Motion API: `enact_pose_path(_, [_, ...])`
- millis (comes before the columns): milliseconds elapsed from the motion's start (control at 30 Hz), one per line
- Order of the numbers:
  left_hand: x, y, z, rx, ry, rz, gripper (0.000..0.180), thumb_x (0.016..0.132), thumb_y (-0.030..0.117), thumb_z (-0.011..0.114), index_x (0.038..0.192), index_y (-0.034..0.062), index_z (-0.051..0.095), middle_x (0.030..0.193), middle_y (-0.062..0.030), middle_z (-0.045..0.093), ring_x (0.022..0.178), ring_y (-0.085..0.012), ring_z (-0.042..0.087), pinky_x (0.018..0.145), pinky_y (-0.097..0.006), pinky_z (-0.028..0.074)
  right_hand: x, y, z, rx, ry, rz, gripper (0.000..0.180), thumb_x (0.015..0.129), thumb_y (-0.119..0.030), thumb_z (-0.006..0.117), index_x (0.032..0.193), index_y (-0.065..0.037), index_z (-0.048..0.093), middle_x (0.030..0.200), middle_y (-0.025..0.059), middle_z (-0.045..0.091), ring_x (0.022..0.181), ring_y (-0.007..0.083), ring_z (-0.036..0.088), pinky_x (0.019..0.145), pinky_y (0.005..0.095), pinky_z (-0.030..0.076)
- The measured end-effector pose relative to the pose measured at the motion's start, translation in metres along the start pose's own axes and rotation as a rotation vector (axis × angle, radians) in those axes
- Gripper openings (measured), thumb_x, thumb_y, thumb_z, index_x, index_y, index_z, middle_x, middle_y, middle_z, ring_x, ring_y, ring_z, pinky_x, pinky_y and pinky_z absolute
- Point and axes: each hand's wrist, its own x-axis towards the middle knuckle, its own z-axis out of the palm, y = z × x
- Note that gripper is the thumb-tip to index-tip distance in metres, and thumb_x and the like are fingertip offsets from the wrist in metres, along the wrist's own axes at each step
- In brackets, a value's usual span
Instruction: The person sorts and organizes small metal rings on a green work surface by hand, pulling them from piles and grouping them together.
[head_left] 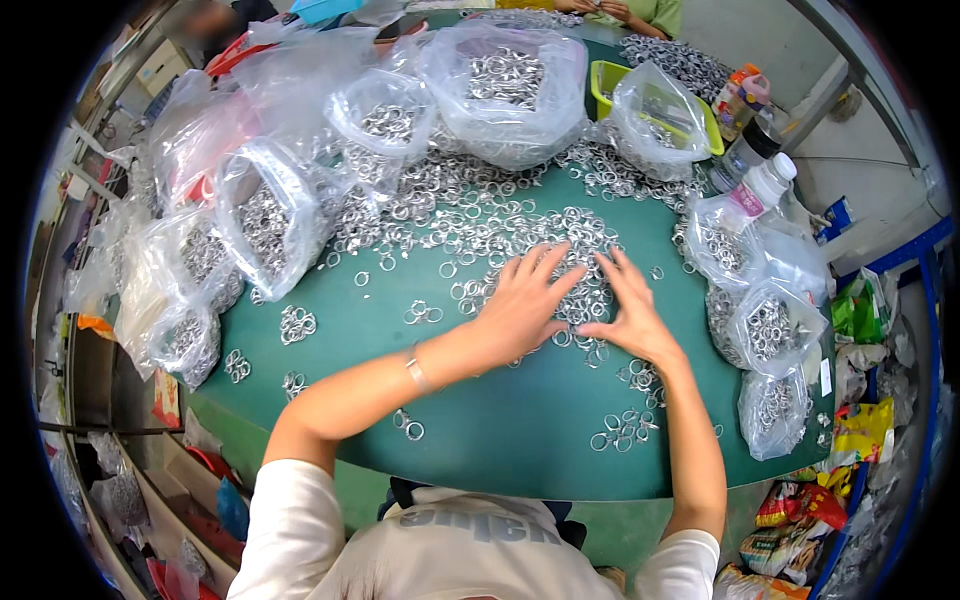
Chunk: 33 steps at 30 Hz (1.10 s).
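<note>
Both my hands rest over a heap of small silver metal rings (585, 292) in the middle of the green table (480, 420). My left hand (527, 305) lies on the heap's left side with its fingers spread. On the right side, my right hand (630, 312) curves with thumb and fingers apart. Rings show between the two hands; those under the palms are hidden. Small groups of rings lie apart, among them a cluster (625, 430) near my right forearm, a pair (408, 425) below my left forearm and a cluster (298, 325) at the left.
Clear plastic bags of rings line the far side, such as a large bag (505, 95), with more bags at left and a bag (772, 330) at right. A green basket (712, 130), a white bottle (765, 185) and a dark-capped bottle (745, 152) stand far right. Another person (640, 15) handles something across the table.
</note>
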Motion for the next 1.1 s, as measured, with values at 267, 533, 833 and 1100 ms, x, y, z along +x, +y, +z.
enact_pose_path(267, [0.024, -0.026, 0.026, 0.010, -0.017, 0.111, 0.029, 0.078, 0.013, 0.067, 0.104, 0.0077, 0.056, 0.116, -0.0115, 0.051, 0.110, -0.0327, 0.050, 0.089, -0.045, 0.042, -0.033, -0.001, 0.003, 0.106, 0.155, -0.135, 0.048, 0.066, -0.006, 0.078, 0.109, -0.002, 0.059, 0.110, 0.0101, 0.057, 0.098, 0.0269, 0.054, 0.084, 0.0360, 0.046])
enact_pose_path(533, [0.021, -0.070, 0.008, -0.274, 0.235, -0.097, 0.017, 0.078, -0.009, 0.053, 0.093, -0.0003, 0.058, 0.102, -0.0150, 0.056, 0.094, -0.0331, 0.057, 0.080, -0.039, 0.046, -0.030, 0.020, -0.021, 1.140, 0.261, 0.445, 0.022, 0.088, -0.011, 0.062, 0.105, 0.002, 0.056, 0.084, 0.0058, 0.060, 0.069, 0.0092, 0.056, 0.055, 0.0204, 0.043])
enact_pose_path(833, [0.015, -0.008, 0.023, -0.035, -0.023, 0.187, 0.029, 0.079, 0.004, 0.062, 0.108, 0.0067, 0.059, 0.120, -0.0123, 0.051, 0.118, -0.0312, 0.044, 0.101, -0.049, 0.033, -0.022, 0.033, -0.044, 0.872, 0.300, 0.538, 0.028, 0.095, -0.015, 0.052, 0.116, 0.003, 0.056, 0.098, 0.0108, 0.062, 0.073, 0.0119, 0.060, 0.060, 0.0236, 0.046])
enact_pose_path(1100, [0.014, -0.031, 0.026, 0.052, -0.013, 0.168, 0.019, 0.079, 0.005, 0.062, 0.098, 0.0057, 0.060, 0.099, -0.0077, 0.055, 0.102, -0.0256, 0.052, 0.099, -0.047, 0.031, -0.034, 0.025, -0.041, 0.360, 0.241, 0.281, 0.030, 0.079, 0.005, 0.063, 0.108, -0.002, 0.063, 0.100, 0.0083, 0.063, 0.068, 0.0102, 0.058, 0.059, 0.0252, 0.047])
